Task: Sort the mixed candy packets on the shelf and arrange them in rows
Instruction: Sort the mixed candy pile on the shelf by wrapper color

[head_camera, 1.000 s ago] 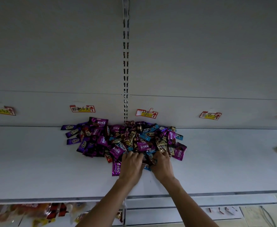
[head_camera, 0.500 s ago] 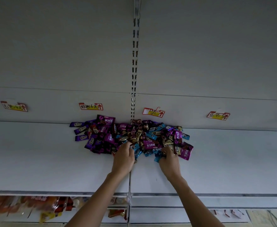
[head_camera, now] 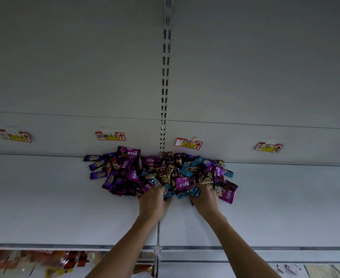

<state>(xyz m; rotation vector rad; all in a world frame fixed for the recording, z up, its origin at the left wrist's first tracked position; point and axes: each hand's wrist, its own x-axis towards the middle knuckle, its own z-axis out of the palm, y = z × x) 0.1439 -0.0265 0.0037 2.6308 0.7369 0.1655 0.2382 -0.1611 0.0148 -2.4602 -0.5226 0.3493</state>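
Purple, blue and gold foil candy packets [head_camera: 161, 173] lie heaped, unsorted, at the back of a white metal shelf [head_camera: 44, 197], where left hand [head_camera: 153, 199] and right hand [head_camera: 205, 199] dig into the near edge, likely picking out kinds, their grip hidden.

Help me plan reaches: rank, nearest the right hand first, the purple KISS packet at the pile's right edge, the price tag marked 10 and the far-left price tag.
1. Purple KISS packet, just right of the right hand.
2. Price tag marked 10, up behind the pile.
3. Far-left price tag, at the back wall's left end.
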